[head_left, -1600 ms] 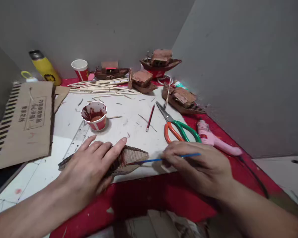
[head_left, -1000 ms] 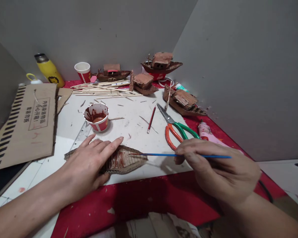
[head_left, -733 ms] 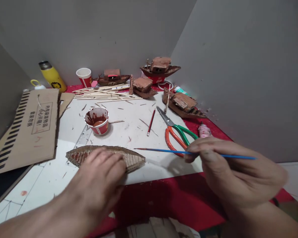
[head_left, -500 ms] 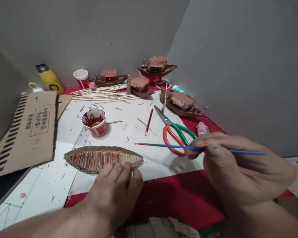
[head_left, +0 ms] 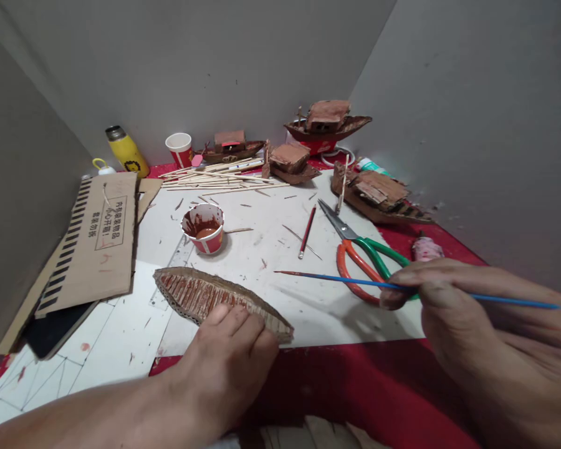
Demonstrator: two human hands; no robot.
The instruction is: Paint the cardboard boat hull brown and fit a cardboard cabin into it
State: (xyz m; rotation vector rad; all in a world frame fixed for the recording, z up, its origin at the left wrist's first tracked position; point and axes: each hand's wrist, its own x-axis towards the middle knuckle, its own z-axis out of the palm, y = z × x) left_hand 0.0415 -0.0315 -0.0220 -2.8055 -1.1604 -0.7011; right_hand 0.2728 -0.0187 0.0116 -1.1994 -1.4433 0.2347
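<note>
Now holding a thin blue brush (head_left: 327, 278) in the right hand (head_left: 490, 330), with the brown tip over white paper (head_left: 275, 249), clear of the little cardboard boat (head_left: 187, 296). With the left hand (head_left: 234, 362), gripping that boat's near side, thumb hidden. Under the boat, white paper with brown scraps (head_left: 238, 230); past its near edge, a red table (head_left: 341, 377). Close by, a paint cup (head_left: 209, 242), a pencil (head_left: 307, 232) and scissors (head_left: 349, 232). Farther back, more brown boats (head_left: 378, 190) and a yellow bottle (head_left: 125, 149) by grey walls (head_left: 262, 56).

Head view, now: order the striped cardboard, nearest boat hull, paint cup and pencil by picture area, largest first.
Largest to smallest:
1. Striped cardboard
2. Boat hull, partly hidden by the left hand
3. Paint cup
4. Pencil
</note>
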